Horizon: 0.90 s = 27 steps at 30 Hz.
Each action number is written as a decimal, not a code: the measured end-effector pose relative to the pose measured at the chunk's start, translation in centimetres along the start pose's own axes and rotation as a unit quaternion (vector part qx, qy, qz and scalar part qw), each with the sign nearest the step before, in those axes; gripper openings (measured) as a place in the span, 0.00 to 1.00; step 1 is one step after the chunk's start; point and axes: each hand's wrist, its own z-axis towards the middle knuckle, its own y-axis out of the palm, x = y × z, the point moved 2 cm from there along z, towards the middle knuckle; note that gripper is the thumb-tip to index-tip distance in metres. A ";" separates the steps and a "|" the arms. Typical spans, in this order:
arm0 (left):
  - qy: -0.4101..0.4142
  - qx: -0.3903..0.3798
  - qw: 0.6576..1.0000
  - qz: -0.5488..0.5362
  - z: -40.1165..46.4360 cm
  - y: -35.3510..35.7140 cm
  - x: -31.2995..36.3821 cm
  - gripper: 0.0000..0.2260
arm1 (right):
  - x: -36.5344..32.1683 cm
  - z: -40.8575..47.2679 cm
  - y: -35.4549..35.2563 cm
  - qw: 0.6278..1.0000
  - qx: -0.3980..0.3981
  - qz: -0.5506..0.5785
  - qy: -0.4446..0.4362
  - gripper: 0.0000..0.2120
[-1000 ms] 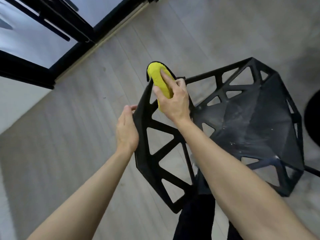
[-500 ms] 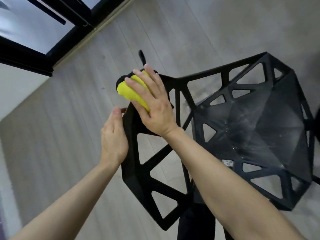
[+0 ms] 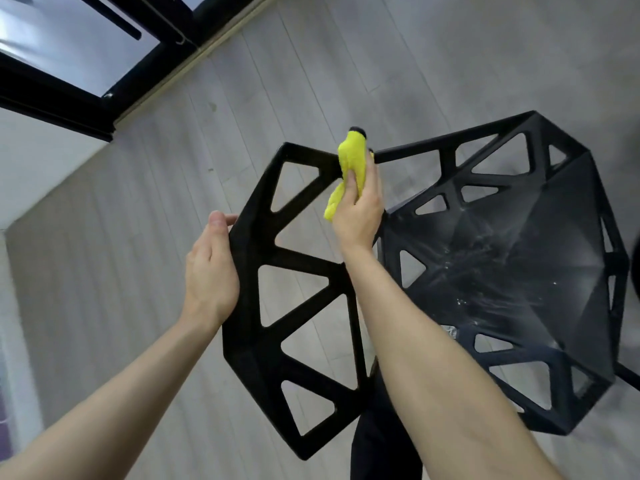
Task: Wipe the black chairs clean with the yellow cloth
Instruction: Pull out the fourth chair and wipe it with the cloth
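Head view: your right hand [image 3: 358, 216] is wrapped round the cloth [image 3: 351, 168], which is folded over the top bar of the chair [image 3: 498, 258] backrest, near where that bar meets the armrest rail. The thumb pins the cloth's loose end from your side; the fingers curl behind it, mostly hidden. Your left hand [image 3: 211, 268] grips the backrest's outer edge, thumb over the rim, steadying the frame.

To do this stroke well, I'd keep the cloth pinched round the bar so front, top and back get wiped in one pass, and slide along the bar rather than dabbing. Hold the left hand firm so the chair doesn't swivel or tip under the pull. The lattice struts and triangle corners need separate passes. The seat shows pale streaks and specks, so that surface likely needs the most pressure later.
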 end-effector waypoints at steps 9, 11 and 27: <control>0.003 -0.006 1.000 0.006 0.3 -0.2 -0.3 0.26 | -6.3 -7.6 -2.4 0.979 -0.115 0.024 -0.169 0.22; -0.008 -0.011 1.000 -0.001 0.4 0.0 -0.3 0.26 | -8.0 -4.1 -1.5 0.991 -0.040 -0.003 -0.130 0.22; -0.027 -0.033 0.996 -0.077 0.5 -0.1 -0.6 0.27 | 0.6 -13.0 -3.1 0.984 -0.129 -0.080 -0.092 0.21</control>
